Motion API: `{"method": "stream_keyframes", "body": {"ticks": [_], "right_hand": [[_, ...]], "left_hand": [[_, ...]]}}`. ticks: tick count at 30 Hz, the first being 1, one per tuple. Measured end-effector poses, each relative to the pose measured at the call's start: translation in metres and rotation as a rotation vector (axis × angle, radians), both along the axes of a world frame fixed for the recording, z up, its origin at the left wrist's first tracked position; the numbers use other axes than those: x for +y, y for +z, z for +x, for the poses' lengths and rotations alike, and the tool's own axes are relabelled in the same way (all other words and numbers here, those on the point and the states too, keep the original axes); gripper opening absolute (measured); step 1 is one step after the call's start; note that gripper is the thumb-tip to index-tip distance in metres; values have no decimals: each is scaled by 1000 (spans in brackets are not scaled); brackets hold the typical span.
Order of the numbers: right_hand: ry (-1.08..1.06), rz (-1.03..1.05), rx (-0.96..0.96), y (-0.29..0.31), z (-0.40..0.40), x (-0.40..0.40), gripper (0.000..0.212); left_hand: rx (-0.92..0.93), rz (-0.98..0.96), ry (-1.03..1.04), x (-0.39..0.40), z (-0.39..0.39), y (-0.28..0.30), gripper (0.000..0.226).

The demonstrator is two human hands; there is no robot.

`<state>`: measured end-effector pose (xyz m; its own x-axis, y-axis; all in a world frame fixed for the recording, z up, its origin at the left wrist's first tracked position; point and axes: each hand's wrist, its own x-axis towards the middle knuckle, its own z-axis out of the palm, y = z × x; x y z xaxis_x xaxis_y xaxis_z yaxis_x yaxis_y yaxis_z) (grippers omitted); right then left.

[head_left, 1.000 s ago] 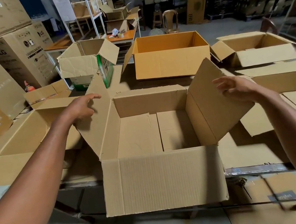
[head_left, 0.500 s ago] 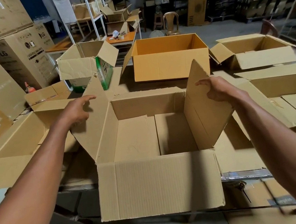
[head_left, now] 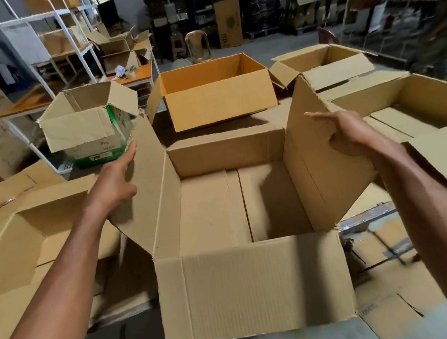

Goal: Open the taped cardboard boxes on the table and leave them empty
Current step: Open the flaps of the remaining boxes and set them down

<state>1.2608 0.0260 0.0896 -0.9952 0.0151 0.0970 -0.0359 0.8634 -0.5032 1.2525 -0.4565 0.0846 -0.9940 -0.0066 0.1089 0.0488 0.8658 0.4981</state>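
An open, empty cardboard box (head_left: 254, 290) stands right in front of me, its bare bottom showing. My left hand (head_left: 113, 183) rests on the box's left flap (head_left: 151, 204), which is splayed outward, with the index finger stretched along it. My right hand (head_left: 351, 133) lies with straight fingers against the outer side of the right flap (head_left: 307, 166), which stands nearly upright. Neither hand carries anything.
Other open boxes ring this one: an orange-lined box (head_left: 221, 106) behind, a green-printed box (head_left: 85, 128) back left, a low box (head_left: 10, 247) at left, two more at right (head_left: 417, 104) and back right (head_left: 324, 62). Flattened cardboard lies below right; a white rack (head_left: 64, 34) stands behind.
My right hand has pushed the right flap from splayed outward to nearly upright. My left hand has stayed on the left flap. My view has shifted left, closer to the box.
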Motion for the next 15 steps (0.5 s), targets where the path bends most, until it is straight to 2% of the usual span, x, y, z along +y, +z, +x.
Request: {"method": "stream_keyframes", "body": {"ticks": [9,15], "right_hand": [[-377,-52,143,-18,192,7,82],[-645,-100,150,-13,313,33,83]], "left_hand": [[32,-12,-359,62,19,23,104],[33,16,-612,149,60,36,99]]}}
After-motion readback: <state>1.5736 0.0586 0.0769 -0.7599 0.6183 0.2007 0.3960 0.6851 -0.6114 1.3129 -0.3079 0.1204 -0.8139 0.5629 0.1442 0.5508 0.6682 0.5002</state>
